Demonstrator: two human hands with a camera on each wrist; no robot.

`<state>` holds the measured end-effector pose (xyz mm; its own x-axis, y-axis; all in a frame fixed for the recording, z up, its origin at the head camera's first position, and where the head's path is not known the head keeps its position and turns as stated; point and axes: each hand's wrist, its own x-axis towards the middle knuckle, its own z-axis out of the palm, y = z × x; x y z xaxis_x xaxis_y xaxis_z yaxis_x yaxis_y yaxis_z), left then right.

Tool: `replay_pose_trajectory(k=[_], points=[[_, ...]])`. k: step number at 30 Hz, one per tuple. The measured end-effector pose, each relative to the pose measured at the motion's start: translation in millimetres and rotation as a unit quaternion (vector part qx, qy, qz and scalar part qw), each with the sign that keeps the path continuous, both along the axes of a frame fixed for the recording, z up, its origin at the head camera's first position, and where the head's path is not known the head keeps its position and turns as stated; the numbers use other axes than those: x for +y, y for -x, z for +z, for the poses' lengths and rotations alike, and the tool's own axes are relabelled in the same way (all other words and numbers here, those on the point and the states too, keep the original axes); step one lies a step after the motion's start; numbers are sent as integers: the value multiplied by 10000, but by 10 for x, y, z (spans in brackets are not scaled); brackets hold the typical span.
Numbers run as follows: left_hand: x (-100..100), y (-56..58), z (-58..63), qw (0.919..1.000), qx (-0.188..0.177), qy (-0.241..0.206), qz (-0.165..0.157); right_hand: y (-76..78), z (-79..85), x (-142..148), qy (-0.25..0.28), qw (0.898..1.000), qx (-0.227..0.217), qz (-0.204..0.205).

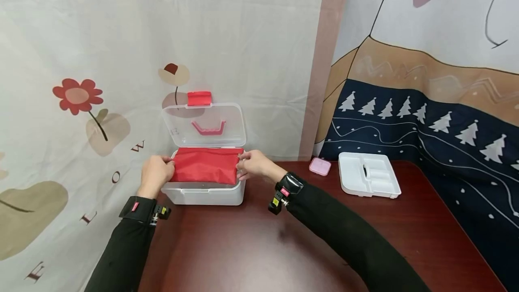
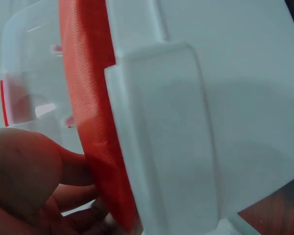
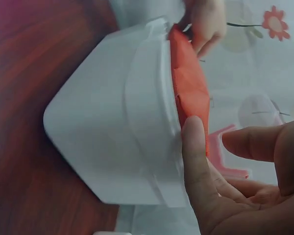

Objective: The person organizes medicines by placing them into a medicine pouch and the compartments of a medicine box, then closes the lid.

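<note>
A red zip pouch (image 1: pixel 204 166) lies across the mouth of a white plastic box (image 1: pixel 207 195), overlapping its rim. At the pouch's left end, my left hand (image 1: pixel 156 174) pinches the fabric between thumb and fingers; the left wrist view shows the thumb against the red cloth (image 2: pixel 95 117). My right hand (image 1: pixel 257 166) is at the pouch's right end. In the right wrist view one fairly straight finger (image 3: pixel 195 147) touches the pouch's edge beside the rim, and another fingertip stands apart from it. The box's inside is mostly hidden by the pouch.
The box's clear lid (image 1: pixel 208 125), with a pink handle and a red latch (image 1: pixel 199 98), stands raised against the curtain. A small pink case (image 1: pixel 320 166) and a white compartment tray (image 1: pixel 369 175) sit on the brown table (image 1: pixel 251 247) to the right.
</note>
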<state>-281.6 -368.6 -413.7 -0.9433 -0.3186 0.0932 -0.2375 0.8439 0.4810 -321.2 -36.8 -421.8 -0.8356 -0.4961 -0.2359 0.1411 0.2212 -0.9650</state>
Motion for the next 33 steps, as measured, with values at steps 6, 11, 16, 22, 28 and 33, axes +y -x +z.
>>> replay_pose_trajectory(k=[6,11,16,22,28,33], points=[[10,8,-24,9995,250,180,56,-28,15,22,-559,9955,763,-15],[103,-21,-3,9943,756,747,-36,-48,-41,156,-1227,9792,1594,-270],[355,-86,56,9866,1234,973,-443,-121,-160,362,-1407,9707,1932,-256],[861,-203,132,9767,1668,900,-1002,-293,-320,700,-1499,9694,1937,176],[1436,-358,114,9656,1968,723,-1538,-369,-413,1144,-1745,9656,1927,2],[1969,-439,-55,9575,1782,475,-2217,-344,-415,1650,-1967,9605,1926,-396]])
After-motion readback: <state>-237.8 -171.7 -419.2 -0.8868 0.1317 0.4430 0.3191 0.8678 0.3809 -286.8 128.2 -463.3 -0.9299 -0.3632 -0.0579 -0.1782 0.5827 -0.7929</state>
